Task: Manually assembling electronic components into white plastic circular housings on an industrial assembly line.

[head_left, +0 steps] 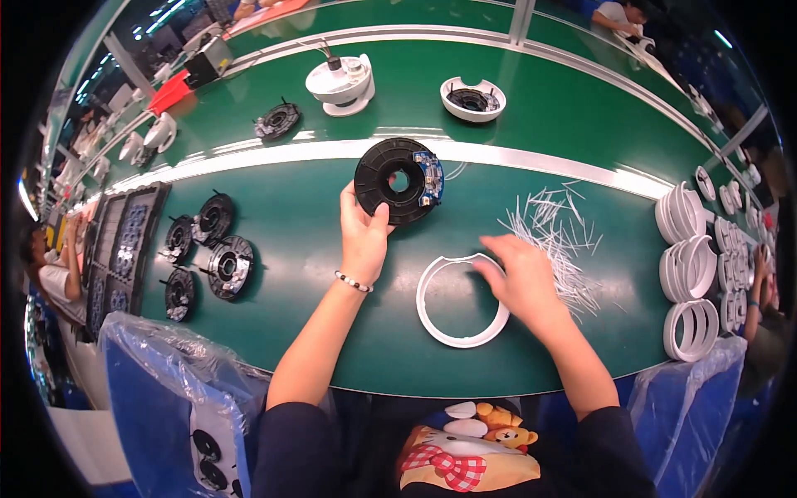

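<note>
My left hand grips a round black plastic disc by its near edge, thumb on top. The disc has a hole in its middle and a small blue circuit board along its right side. Over the right edge of a white plastic ring is my right hand, its fingers apart and nothing in them. The ring lies flat on the green table; whether my fingers touch it I cannot tell. Thin white strips lie in a loose heap beyond that hand.
Several black discs lie at left beside a dark tray of small boards. Stacked white rings stand at right. Across a pale rail are a white housing and a white bowl-shaped part. Plastic-covered blue bins flank me.
</note>
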Demonstrator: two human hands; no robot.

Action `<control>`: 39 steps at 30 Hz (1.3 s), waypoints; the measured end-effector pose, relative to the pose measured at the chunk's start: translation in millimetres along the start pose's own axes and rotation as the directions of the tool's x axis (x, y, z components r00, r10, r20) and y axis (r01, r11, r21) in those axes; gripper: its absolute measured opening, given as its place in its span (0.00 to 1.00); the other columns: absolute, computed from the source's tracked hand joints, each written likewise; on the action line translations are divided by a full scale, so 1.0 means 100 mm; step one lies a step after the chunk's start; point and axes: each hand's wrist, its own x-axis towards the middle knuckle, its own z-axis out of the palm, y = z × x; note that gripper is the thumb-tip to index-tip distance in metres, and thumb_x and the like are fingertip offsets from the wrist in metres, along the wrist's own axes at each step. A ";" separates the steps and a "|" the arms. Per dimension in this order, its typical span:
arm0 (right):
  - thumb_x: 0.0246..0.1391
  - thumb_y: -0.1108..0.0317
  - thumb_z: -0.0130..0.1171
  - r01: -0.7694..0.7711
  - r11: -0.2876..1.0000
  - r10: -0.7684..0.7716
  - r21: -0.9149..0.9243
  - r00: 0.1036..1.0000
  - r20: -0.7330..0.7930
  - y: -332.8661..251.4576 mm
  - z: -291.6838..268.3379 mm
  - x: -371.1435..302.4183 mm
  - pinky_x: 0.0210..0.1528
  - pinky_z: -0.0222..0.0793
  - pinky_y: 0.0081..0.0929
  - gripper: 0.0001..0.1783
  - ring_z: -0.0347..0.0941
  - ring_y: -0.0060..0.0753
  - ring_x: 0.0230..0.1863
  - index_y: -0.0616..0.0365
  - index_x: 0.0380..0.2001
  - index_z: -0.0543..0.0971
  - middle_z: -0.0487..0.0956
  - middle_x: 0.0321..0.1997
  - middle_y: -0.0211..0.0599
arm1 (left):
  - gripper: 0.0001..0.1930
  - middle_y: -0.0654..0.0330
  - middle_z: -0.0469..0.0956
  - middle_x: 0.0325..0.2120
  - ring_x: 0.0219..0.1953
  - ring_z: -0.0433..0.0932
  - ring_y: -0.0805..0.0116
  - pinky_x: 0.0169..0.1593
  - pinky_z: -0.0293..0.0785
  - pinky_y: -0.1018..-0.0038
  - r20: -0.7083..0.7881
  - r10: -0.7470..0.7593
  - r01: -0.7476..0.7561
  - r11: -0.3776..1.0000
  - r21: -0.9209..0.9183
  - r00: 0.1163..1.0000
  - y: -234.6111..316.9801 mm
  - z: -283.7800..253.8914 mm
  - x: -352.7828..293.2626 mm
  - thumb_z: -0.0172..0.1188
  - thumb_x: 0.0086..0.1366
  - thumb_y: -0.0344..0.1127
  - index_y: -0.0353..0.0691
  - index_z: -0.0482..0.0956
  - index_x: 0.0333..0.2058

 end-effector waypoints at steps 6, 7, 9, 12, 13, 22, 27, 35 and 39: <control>0.20 0.46 0.67 -0.008 0.991 0.067 -0.137 0.901 0.428 -0.56 -0.11 -0.16 0.53 0.45 0.59 0.58 0.46 0.58 0.57 0.60 0.55 0.51 0.51 0.57 0.55 | 0.24 0.59 0.64 0.44 0.44 0.67 0.73 0.43 0.69 0.79 -0.019 -0.029 0.030 0.999 0.042 0.999 -0.06 -0.07 -0.11 0.41 0.56 0.17 0.39 0.50 0.51; 0.20 0.46 0.67 -0.013 0.989 0.074 -0.144 0.899 0.432 -0.55 -0.08 -0.15 0.53 0.45 0.59 0.58 0.46 0.58 0.57 0.60 0.55 0.51 0.51 0.57 0.55 | 0.25 0.59 0.64 0.44 0.44 0.66 0.74 0.43 0.68 0.80 -0.017 -0.039 0.040 0.999 0.031 0.999 -0.06 -0.04 -0.13 0.41 0.55 0.17 0.39 0.50 0.52; 0.21 0.50 0.68 0.009 1.000 0.000 -0.019 0.910 0.415 -0.52 -0.03 -0.15 0.58 0.44 0.45 0.56 0.45 0.58 0.58 0.60 0.55 0.52 0.52 0.57 0.53 | 0.26 0.59 0.64 0.45 0.44 0.66 0.73 0.43 0.68 0.80 -0.011 -0.033 0.033 0.999 0.018 0.999 -0.08 -0.01 -0.14 0.41 0.55 0.17 0.39 0.49 0.52; 0.22 0.57 0.69 0.051 0.997 -0.070 0.057 0.909 0.411 -0.44 -0.07 -0.09 0.58 0.43 0.45 0.55 0.43 0.58 0.59 0.61 0.55 0.51 0.48 0.58 0.54 | 0.26 0.58 0.63 0.45 0.45 0.66 0.73 0.43 0.68 0.79 -0.011 -0.034 0.034 0.999 -0.005 0.999 -0.09 0.03 -0.18 0.41 0.55 0.17 0.39 0.48 0.53; 0.22 0.58 0.69 0.061 0.995 -0.086 0.076 0.917 0.389 -0.42 -0.07 -0.09 0.58 0.44 0.45 0.55 0.43 0.58 0.59 0.61 0.55 0.50 0.47 0.59 0.54 | 0.27 0.58 0.63 0.46 0.45 0.66 0.73 0.44 0.68 0.79 -0.017 -0.042 0.041 0.999 -0.024 0.999 -0.10 0.05 -0.19 0.41 0.55 0.17 0.39 0.48 0.53; 0.16 0.60 0.68 0.186 0.945 -0.218 0.268 0.971 0.097 -0.26 -0.22 -0.03 0.57 0.46 0.41 0.55 0.48 0.55 0.57 0.67 0.51 0.52 0.52 0.54 0.55 | 0.25 0.55 0.62 0.47 0.47 0.66 0.69 0.47 0.68 0.74 -0.002 -0.060 0.060 0.995 -0.083 0.998 -0.04 0.10 -0.22 0.40 0.56 0.17 0.38 0.48 0.52; 0.18 0.56 0.72 -0.014 0.745 0.214 0.667 0.952 -0.219 -0.12 -0.06 0.11 0.54 0.53 0.33 0.58 0.55 0.43 0.55 0.66 0.53 0.51 0.57 0.52 0.50 | 0.30 0.56 0.61 0.48 0.52 0.60 0.68 0.53 0.58 0.73 0.146 -0.087 0.086 0.996 0.012 0.986 -0.15 0.27 -0.39 0.46 0.53 0.18 0.36 0.44 0.54; 0.20 0.64 0.70 0.070 0.754 -0.013 0.653 0.996 -0.091 -0.05 -0.05 0.06 0.57 0.51 0.32 0.59 0.54 0.40 0.57 0.64 0.56 0.46 0.55 0.55 0.48 | 0.40 0.54 0.51 0.56 0.58 0.48 0.52 0.58 0.44 0.51 0.633 -0.479 0.794 0.359 -0.491 0.608 0.18 0.23 -0.34 0.37 0.53 0.66 0.42 0.49 0.56; 0.17 0.57 0.70 0.091 0.831 -0.079 0.549 0.996 -0.046 -0.15 0.02 0.02 0.57 0.47 0.39 0.61 0.48 0.50 0.57 0.63 0.56 0.47 0.54 0.55 0.51 | 0.25 0.54 0.68 0.43 0.45 0.68 0.62 0.49 0.65 0.64 0.502 -0.501 0.709 0.529 -0.467 0.705 0.10 0.26 -0.35 0.33 0.61 0.52 0.40 0.65 0.47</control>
